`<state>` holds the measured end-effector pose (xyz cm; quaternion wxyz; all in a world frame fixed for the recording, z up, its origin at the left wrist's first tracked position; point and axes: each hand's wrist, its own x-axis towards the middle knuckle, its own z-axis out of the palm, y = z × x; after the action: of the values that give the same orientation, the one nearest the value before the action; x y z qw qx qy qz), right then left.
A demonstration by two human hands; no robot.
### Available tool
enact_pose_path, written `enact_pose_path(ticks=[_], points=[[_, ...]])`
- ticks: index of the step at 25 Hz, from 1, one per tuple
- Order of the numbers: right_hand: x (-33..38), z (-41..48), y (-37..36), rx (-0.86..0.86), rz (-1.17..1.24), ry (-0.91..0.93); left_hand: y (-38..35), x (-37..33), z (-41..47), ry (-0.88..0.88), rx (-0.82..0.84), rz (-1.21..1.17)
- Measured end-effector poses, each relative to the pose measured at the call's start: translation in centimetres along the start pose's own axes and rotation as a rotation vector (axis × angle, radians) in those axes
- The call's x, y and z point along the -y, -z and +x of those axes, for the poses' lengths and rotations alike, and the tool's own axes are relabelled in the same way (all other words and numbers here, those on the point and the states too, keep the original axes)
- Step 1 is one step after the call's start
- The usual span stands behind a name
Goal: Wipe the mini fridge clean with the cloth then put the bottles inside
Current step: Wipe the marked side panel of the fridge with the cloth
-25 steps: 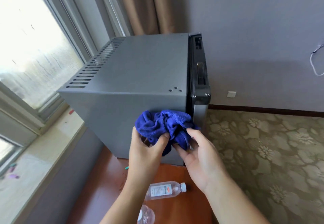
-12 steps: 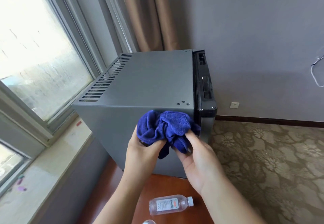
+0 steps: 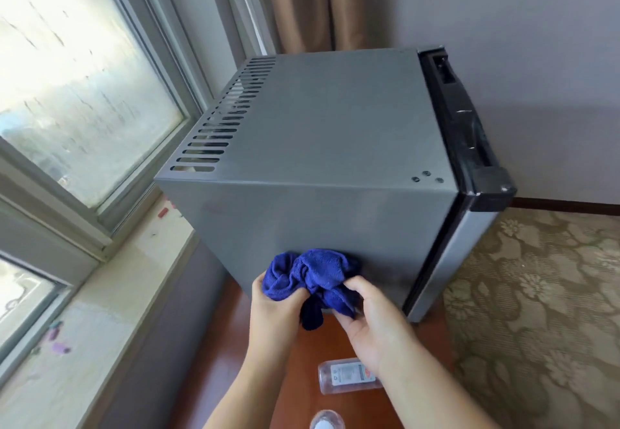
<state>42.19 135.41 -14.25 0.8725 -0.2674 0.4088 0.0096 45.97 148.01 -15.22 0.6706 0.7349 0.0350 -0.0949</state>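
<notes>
A grey mini fridge [image 3: 322,120] stands on a reddish wooden table [image 3: 422,341], its black-edged door [image 3: 469,133] closed and facing right. A crumpled blue cloth [image 3: 315,274] is pressed against the lower part of the fridge's near side panel. My left hand [image 3: 275,311] grips the cloth's left part and my right hand [image 3: 372,318] grips its right part. A clear plastic bottle [image 3: 345,376] with a white label lies on the table below my right wrist, partly hidden by it. The white cap of a second bottle [image 3: 325,423] shows at the bottom edge.
A large window [image 3: 77,86] and pale sill [image 3: 84,321] run along the left. Beige curtains [image 3: 302,2] hang behind the fridge. A grey wall is at the back, patterned carpet [image 3: 536,311] lies to the right of the table.
The view has dropped closer to the fridge. Both hands with the cloth now sit lower on the side panel and further from the door edge than before.
</notes>
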Motion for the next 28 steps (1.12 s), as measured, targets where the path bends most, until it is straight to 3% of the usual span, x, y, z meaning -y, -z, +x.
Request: enact_pose_path(ticks=[7, 13, 23, 28], points=[[-4.4, -0.2, -5.5, 0.111, -0.009, 0.024, 6.1, 1.5, 2.1, 0.132, -0.126, -0.100], [-4.8, -3.6, -11.1, 0.199, 0.005, 0.157, 10.0, -3.8, 3.0, -0.076, -0.200, -0.116], [-2.6, -9.8, -14.6, 0.474, -0.113, 0.508, 11.9, -12.4, 1.8, -0.404, -0.084, -0.156], [-1.3, -9.1, -12.1, 0.353, -0.381, 0.558, 12.0, -10.5, 2.6, -0.407, 0.034, -0.100]])
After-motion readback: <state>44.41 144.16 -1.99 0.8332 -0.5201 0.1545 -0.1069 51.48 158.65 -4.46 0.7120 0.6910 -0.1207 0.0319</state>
